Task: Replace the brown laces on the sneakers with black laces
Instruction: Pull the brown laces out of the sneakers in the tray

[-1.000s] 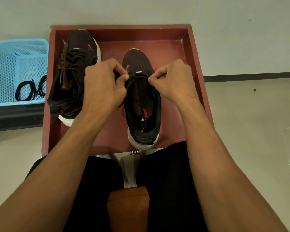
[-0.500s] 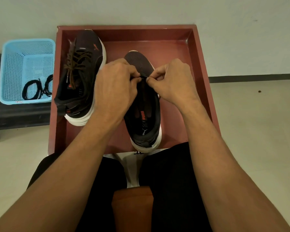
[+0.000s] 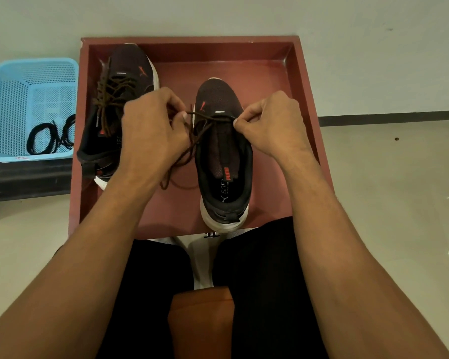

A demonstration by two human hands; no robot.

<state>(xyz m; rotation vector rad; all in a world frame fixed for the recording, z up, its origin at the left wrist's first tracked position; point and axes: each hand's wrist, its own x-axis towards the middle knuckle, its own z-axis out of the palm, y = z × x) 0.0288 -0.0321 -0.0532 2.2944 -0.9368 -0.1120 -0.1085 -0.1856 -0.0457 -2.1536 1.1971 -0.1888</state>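
One brown lace (image 3: 210,117) runs across the lowest eyelets of the nearer sneaker (image 3: 223,161), one of two in black mesh with white soles. The left hand (image 3: 151,125) and right hand (image 3: 272,125) each pinch the cord with curled fingers, and its loose length trails onto the square red-brown tray (image 3: 303,81). The second sneaker (image 3: 125,73) is fully laced in brown and leans beside the first. Black laces (image 3: 52,137) lie coiled in one perforated blue plastic basket (image 3: 11,99) just beside the tray.

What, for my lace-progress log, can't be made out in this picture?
Head view:
- Left sneaker's inner side: hidden behind the left hand.
- Brown lace past the right hand's pinch: hidden by its fingers.
- Right sneaker's eyelets: too dark to tell.
- Black laces in the blue basket: tangled, count unclear.
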